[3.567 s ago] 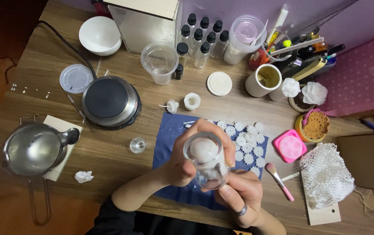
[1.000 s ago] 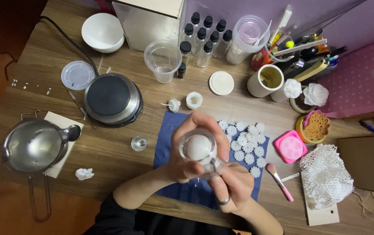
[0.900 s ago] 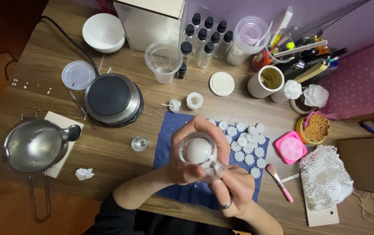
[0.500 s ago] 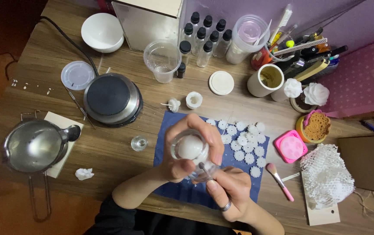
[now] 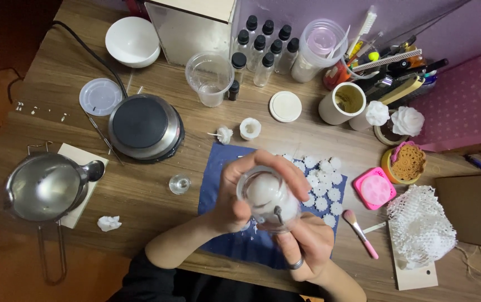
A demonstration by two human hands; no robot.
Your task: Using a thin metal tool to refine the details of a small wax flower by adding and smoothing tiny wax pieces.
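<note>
Glass jar (image 5: 268, 198) with pale wax inside sits in our left hand (image 5: 235, 196), its grip closed round it above the blue mat (image 5: 224, 184); our right hand (image 5: 305, 246) pinches something small underneath. White wax flowers (image 5: 321, 182) lie unused at three o'clock.

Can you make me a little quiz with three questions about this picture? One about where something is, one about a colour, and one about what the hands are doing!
1. Where is the white bowl?
A. the table's far left corner
B. on the blue mat
C. inside the metal pot

2. What colour is the mat?
A. green
B. blue
C. yellow

3. What are the hands doing?
A. lying flat on the table
B. holding a brush
C. holding a clear jar

Answers:
1. A, it sits far left by the box.
2. B, dark blue shows around the hands.
3. C, the left hand and right hand clasp the jar.
</note>
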